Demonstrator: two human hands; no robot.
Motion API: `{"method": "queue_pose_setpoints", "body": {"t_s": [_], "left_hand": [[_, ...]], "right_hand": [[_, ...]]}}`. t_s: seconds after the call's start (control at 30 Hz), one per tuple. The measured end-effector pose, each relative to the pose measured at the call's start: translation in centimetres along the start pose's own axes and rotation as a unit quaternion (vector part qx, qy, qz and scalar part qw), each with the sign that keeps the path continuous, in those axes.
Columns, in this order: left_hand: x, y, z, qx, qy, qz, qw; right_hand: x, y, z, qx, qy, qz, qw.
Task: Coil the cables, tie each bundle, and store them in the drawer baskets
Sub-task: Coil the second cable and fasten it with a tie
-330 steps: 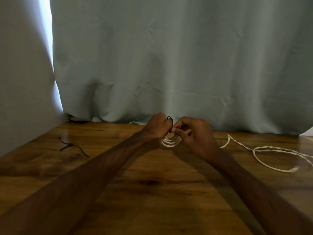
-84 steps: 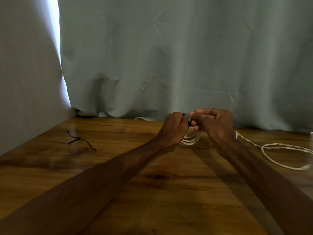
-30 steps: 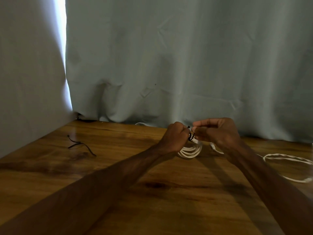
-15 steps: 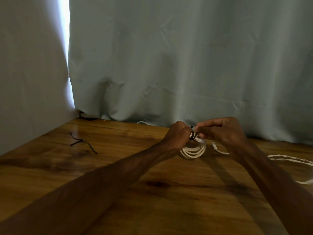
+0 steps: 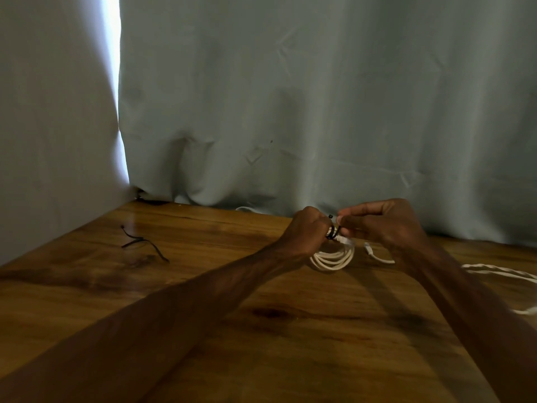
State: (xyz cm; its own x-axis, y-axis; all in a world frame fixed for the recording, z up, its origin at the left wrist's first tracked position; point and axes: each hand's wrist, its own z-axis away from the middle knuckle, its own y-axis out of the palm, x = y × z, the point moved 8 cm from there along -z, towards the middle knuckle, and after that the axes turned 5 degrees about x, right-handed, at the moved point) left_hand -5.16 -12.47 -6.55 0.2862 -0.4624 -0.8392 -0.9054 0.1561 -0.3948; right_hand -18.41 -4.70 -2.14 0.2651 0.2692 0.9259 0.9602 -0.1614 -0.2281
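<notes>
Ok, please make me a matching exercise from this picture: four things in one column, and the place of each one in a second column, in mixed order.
1. coiled white cable
2. black tie
3. spare black ties
4. loose white cable

A. lying on the table, left of both hands
B. lying on the table, right of both hands
C. gripped by the left hand
D. wrapped round the coil, pinched by the right hand

Pairs: 1-C, 2-D, 3-A, 4-B.

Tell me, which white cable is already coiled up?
The bundle in the left hand, looped and bound with a black tie; the other cable lies loose at right.
</notes>
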Motion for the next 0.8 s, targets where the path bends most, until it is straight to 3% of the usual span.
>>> {"method": "queue_pose_setpoints", "body": {"t_s": [0.5, 0.8], "left_hand": [[-0.3, 0.2, 0.2, 0.012, 0.019, -0.025, 0.999], [-1.9, 0.5, 0.6, 0.041, 0.093, -0.088, 0.991]], "right_hand": [[-0.2, -0.3, 0.1, -0.019, 0.019, 0.003, 1.0], [-0.3, -0.4, 0.1, -0.03, 0.009, -0.013, 0.999]]}}
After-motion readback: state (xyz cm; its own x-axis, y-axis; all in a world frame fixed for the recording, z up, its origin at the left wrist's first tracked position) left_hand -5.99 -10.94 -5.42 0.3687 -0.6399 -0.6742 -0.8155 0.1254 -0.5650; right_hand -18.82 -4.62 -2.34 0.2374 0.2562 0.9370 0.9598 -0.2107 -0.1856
